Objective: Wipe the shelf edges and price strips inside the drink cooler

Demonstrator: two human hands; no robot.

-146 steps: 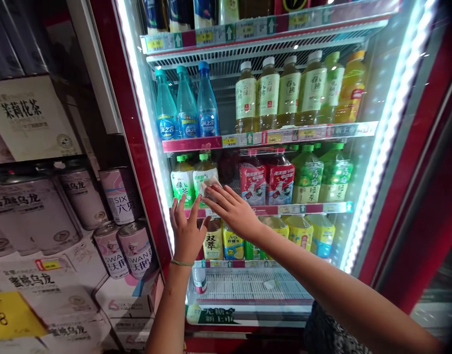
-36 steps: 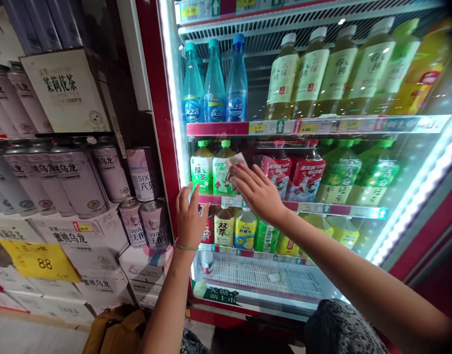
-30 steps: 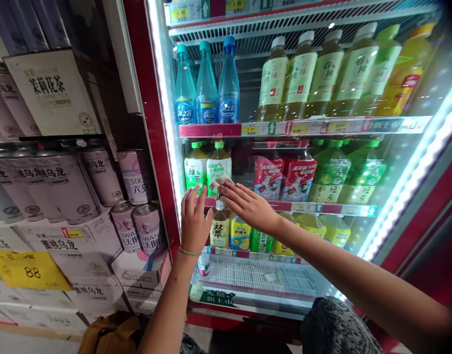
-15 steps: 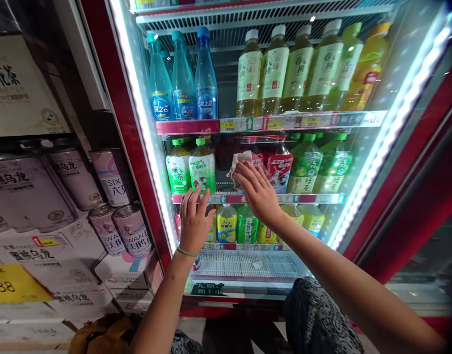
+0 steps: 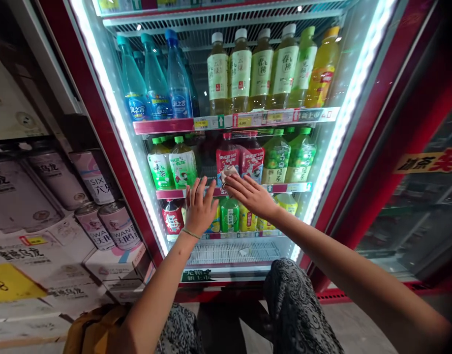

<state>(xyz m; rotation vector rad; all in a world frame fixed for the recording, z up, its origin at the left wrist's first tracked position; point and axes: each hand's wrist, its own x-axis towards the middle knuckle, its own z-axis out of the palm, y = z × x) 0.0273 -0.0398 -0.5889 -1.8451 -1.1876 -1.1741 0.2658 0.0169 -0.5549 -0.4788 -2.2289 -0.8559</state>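
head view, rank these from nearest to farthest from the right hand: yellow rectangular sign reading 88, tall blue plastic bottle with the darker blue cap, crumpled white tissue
1. Crumpled white tissue: at the fingertips of the right hand.
2. Tall blue plastic bottle: above, to the left.
3. Yellow rectangular sign: far lower left.

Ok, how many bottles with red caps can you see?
2, side by side on one shelf: the left red-capped bottle, partly behind the white wipe, and the right red-capped bottle. More may be hidden behind.
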